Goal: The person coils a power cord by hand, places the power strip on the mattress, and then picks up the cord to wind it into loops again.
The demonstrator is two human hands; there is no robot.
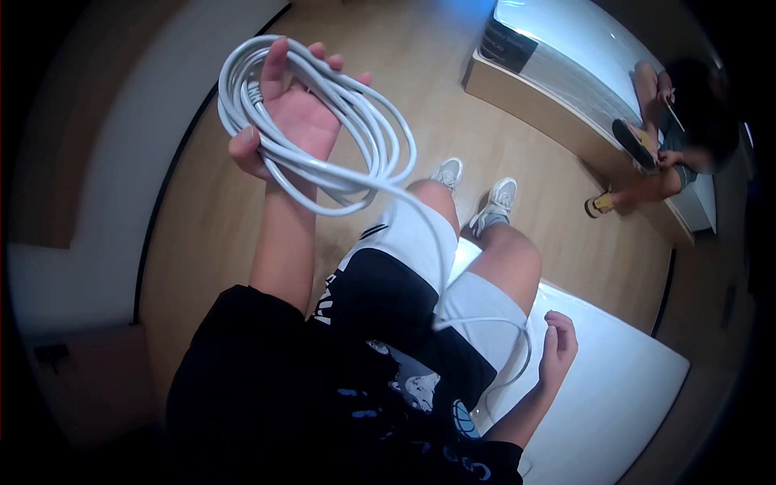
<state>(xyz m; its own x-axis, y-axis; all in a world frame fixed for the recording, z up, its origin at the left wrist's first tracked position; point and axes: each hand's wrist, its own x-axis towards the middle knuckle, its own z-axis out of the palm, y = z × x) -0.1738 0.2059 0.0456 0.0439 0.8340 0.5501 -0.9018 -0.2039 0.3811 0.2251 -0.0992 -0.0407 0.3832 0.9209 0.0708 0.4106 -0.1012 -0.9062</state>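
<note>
My left hand (301, 121) is raised at the upper left, palm up, with a coil of light grey cable (376, 149) looped around it. Its thumb and fingers reach through and over the loops, bearing the coil. From there a single strand runs down across my lap, bends between my thighs and curves toward the white surface beside me. My right hand (558, 347) hovers low at the right, a short way from that strand. Its fingers are loosely bent, and nothing shows in them. The cable's far end is hidden.
I sit on a white, glossy mattress-like surface (618, 368). Across the wooden floor (380, 89) stands a wrapped mattress (566, 69) on a wooden base (537, 117). Another person (675, 145) sits there, holding a thin object. A pale wall (105, 145) rises at the left.
</note>
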